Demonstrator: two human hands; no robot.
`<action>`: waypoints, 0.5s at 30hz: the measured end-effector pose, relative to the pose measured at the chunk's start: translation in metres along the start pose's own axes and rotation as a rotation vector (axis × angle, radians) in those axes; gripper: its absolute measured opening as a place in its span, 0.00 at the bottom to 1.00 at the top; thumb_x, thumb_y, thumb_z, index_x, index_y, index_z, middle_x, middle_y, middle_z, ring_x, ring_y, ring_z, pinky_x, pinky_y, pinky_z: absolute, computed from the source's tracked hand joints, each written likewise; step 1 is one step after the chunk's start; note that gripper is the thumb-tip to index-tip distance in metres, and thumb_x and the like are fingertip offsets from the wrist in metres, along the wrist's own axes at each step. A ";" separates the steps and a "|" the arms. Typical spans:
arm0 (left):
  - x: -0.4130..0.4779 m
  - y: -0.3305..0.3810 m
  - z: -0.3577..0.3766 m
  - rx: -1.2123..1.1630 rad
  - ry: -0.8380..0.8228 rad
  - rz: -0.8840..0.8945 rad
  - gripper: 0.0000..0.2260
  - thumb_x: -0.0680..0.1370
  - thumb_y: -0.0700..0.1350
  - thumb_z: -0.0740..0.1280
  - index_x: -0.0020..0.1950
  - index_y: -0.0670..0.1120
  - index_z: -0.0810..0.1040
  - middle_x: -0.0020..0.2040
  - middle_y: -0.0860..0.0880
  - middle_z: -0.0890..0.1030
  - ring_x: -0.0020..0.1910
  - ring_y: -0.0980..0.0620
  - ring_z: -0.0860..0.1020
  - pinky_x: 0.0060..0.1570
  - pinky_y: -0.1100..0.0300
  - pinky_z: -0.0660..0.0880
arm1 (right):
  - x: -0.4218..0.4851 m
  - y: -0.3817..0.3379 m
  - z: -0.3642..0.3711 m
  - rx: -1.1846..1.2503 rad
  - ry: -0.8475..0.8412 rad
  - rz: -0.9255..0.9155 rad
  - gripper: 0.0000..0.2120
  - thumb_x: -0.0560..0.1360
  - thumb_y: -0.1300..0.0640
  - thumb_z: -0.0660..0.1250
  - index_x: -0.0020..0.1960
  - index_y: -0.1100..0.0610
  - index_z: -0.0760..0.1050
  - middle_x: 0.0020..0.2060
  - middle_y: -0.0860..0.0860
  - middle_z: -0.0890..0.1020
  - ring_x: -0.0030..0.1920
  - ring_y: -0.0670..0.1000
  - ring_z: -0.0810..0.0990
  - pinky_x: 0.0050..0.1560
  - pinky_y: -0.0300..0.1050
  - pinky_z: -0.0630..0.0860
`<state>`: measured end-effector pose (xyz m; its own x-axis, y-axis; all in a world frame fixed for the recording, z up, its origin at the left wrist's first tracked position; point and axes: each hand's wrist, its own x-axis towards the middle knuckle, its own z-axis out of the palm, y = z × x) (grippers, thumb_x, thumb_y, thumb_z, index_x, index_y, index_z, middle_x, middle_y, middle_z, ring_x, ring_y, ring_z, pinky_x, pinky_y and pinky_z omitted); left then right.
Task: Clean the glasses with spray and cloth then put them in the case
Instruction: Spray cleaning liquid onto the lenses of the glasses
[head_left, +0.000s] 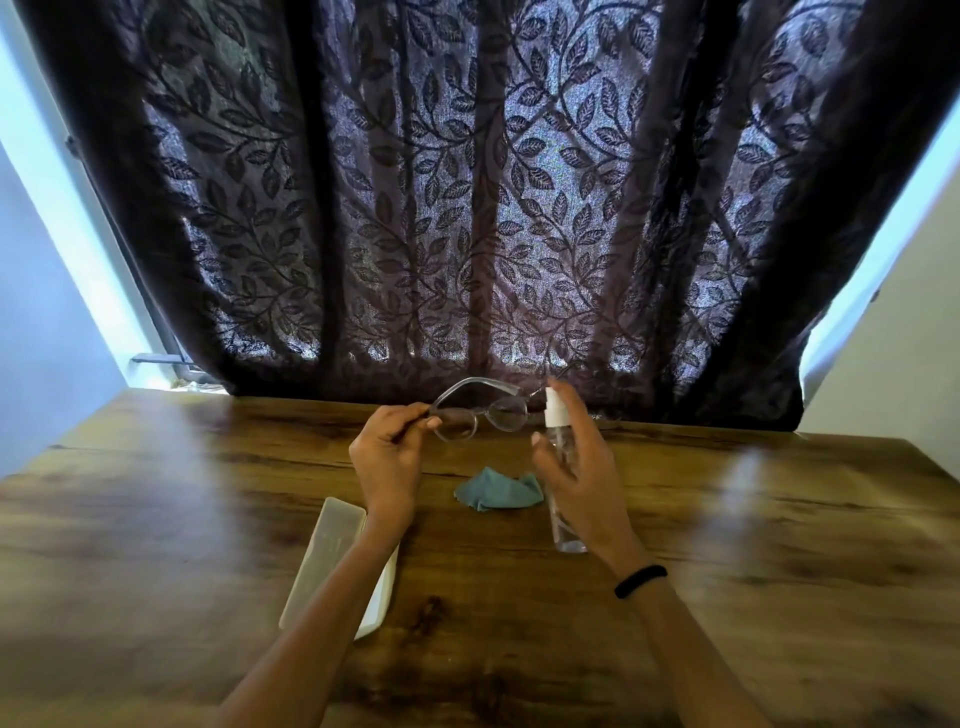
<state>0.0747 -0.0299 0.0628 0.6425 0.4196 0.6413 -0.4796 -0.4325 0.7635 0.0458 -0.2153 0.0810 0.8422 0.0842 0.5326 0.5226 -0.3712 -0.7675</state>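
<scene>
Left hand (387, 457), head view: it pinches the glasses (480, 413) at one corner of the frame, holding them above the far part of the table (727, 519). Right hand (582, 467) is wrapped round the spray bottle (557, 431), forefinger on the nozzle beside the lens.

Risks: a one-corner pinch may let the frame twist or slip, and at such close range spray could miss and wet the table or the curtain (467, 208) behind.

Cloth (498, 491) lies crumpled between the wrists, within reach. Case (332, 551) lies partly under the left forearm, where a dropped elbow could knock it.
</scene>
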 end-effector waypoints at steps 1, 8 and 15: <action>0.000 0.000 0.000 0.003 -0.002 -0.003 0.08 0.68 0.31 0.71 0.46 0.39 0.82 0.41 0.49 0.81 0.40 0.60 0.78 0.43 0.74 0.74 | 0.000 0.003 -0.003 -0.012 0.011 -0.008 0.27 0.76 0.61 0.62 0.70 0.43 0.56 0.68 0.54 0.69 0.61 0.50 0.73 0.63 0.54 0.72; -0.002 0.003 0.002 -0.004 -0.013 -0.001 0.09 0.68 0.31 0.71 0.46 0.38 0.81 0.41 0.48 0.80 0.38 0.64 0.78 0.42 0.76 0.72 | 0.000 0.014 -0.006 0.001 0.093 -0.025 0.27 0.76 0.61 0.62 0.68 0.43 0.57 0.59 0.45 0.72 0.47 0.41 0.73 0.51 0.42 0.74; -0.001 0.003 -0.001 0.015 -0.016 0.002 0.09 0.68 0.31 0.71 0.47 0.37 0.81 0.41 0.48 0.80 0.39 0.65 0.78 0.43 0.77 0.71 | -0.010 0.034 -0.015 -0.050 0.156 0.094 0.33 0.75 0.55 0.63 0.71 0.41 0.46 0.49 0.64 0.74 0.41 0.61 0.73 0.48 0.63 0.75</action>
<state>0.0721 -0.0302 0.0647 0.6512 0.4059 0.6413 -0.4721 -0.4450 0.7610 0.0528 -0.2421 0.0550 0.8541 -0.0958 0.5113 0.4322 -0.4164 -0.7999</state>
